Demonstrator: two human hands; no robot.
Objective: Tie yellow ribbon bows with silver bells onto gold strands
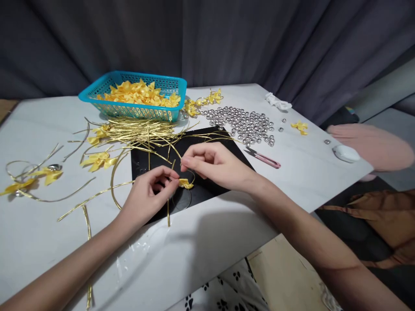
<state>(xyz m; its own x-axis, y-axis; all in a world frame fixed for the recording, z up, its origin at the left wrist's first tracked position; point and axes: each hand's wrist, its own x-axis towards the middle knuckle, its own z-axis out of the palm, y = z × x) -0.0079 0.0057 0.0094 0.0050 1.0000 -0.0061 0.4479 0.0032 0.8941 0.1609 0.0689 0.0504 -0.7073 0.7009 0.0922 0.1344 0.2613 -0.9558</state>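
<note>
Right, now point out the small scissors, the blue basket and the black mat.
Small scissors point(270, 162): head view, on the pink handle.
Blue basket point(184, 83): head view, on the rim at its far right corner.
Black mat point(207, 189): head view, on a bare patch near its front edge.

Illumination moderate on the white bench point(223, 233), dim on the dark curtain point(220, 43). Soft shadow across the bench's near part; source out of view. Small glare spots on the clear plastic point(139, 248). Pink cloth point(372, 147) at right blurred. Wide-angle stretching towards the edges. Fine detail soft.
</note>
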